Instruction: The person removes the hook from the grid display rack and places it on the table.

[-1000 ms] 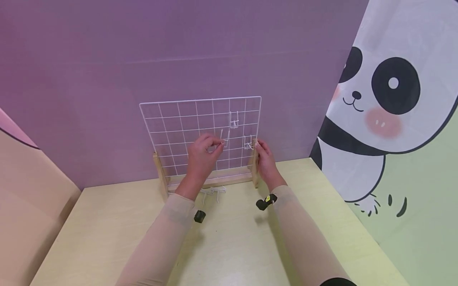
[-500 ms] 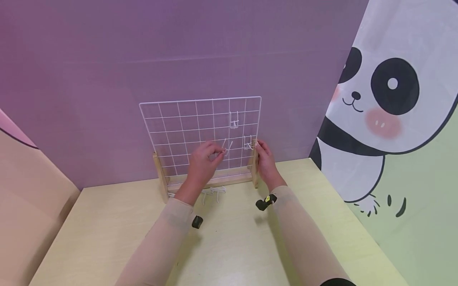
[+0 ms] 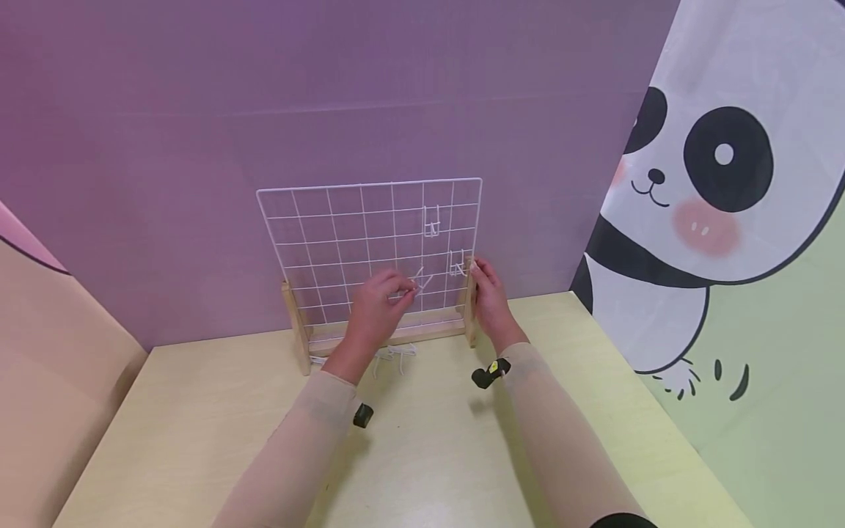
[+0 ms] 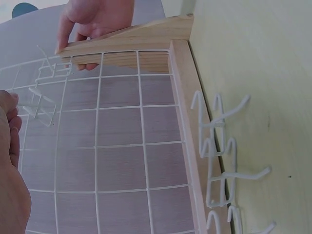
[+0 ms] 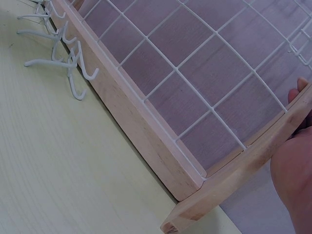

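Note:
A white wire grid (image 3: 370, 184) stands upright in a wooden stand (image 3: 300, 330). In front of its lower right half, my left hand (image 3: 375, 312) pinches a white wire hook (image 3: 426, 283) between thumb and fingers. The left wrist view shows this hook (image 4: 48, 116) against the grid wires; whether it is seated on one is unclear. My right hand (image 3: 491, 301) grips the stand's right wooden post (image 3: 471, 312), fingers showing on both sides of the wood. Two more hooks hang on the grid: an upper hook (image 3: 432, 229) and a lower hook (image 3: 457, 268) near the right post.
Several loose white hooks (image 4: 222, 173) lie on the tabletop (image 3: 422, 455) along the stand's wooden base bar (image 5: 131, 126). Behind the grid rises a purple wall (image 3: 370, 110). A panda picture (image 3: 726, 161) covers the wall on the right.
My left hand has moved slightly down, and the hook in it has gone lower with its prongs tilting to the right. The right hand has stayed on the post.

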The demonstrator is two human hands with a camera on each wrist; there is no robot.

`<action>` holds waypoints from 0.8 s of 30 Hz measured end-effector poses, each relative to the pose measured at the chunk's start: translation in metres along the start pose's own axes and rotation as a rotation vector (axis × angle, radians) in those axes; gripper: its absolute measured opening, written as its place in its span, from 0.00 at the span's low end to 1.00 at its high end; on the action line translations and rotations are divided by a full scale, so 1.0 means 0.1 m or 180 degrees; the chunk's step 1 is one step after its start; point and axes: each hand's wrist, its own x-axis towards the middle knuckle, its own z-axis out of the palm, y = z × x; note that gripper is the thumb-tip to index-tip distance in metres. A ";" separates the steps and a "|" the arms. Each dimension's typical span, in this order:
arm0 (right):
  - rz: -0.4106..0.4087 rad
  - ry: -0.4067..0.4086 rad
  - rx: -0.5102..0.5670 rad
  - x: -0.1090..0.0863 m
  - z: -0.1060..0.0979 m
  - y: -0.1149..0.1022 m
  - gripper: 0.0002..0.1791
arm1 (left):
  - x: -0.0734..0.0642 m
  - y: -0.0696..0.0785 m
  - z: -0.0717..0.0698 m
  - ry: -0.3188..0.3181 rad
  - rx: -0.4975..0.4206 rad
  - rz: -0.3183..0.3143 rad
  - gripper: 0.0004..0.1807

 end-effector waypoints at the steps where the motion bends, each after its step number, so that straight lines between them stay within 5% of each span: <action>1: 0.0002 0.0000 0.0002 0.00 0.00 0.00 0.14 | -0.01 0.00 0.01 -0.0006 -0.0001 0.0004 0.03; 24: 0.0039 0.0043 0.0067 0.02 0.00 0.00 0.13 | -0.21 -0.12 0.16 -0.0236 0.0041 0.0011 0.04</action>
